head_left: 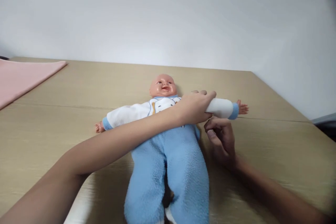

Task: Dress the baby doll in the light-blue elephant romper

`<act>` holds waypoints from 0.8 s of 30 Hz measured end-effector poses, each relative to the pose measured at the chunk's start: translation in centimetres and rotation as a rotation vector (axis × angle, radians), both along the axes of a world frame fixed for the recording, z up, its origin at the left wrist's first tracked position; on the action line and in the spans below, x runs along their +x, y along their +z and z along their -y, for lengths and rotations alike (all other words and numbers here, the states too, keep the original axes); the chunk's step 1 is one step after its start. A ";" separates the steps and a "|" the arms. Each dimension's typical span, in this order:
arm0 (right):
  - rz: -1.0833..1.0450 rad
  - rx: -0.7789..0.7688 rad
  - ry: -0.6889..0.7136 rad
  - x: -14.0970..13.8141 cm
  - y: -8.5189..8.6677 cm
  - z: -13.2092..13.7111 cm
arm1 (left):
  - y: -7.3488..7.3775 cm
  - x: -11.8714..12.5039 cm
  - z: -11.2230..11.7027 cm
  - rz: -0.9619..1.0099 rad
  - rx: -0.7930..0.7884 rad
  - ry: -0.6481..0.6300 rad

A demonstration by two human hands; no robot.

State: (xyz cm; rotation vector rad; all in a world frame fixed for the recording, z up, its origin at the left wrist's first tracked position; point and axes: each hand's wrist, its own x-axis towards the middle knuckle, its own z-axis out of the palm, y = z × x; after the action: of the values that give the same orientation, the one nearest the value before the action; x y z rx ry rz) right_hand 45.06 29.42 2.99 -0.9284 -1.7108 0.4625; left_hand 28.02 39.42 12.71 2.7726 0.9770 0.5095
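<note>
A baby doll (168,168) in a white top with an animal face and fuzzy blue trousers lies on its back, head away from me, both arms stretched sideways. Reaching across its chest, my left hand (195,106) is wrapped round the upper part of the doll's arm (222,108) on the right, over the white sleeve. The blue cuff and small plastic hand stick out beyond my fingers. Just below that sleeve, my right hand (222,138) is curled, thumb and fingers drawn together; what they pinch, if anything, cannot be made out.
The doll lies on a light wooden table (275,154) with a seam running across it. A folded pink cloth (23,78) lies at the left edge. A pale wall (157,17) rises behind the table. Something dark (327,126) stands beyond the right edge.
</note>
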 end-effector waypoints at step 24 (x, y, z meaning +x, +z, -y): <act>0.182 0.033 0.051 -0.6 1.4 -0.8 | 4.6 -6.1 4.2 0.792 -0.241 -0.057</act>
State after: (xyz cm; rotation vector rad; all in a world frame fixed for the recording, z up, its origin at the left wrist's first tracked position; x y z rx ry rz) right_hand 44.44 30.26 4.37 -0.9276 -1.9053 0.3912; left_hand 21.91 35.22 17.28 2.0651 0.6932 1.2452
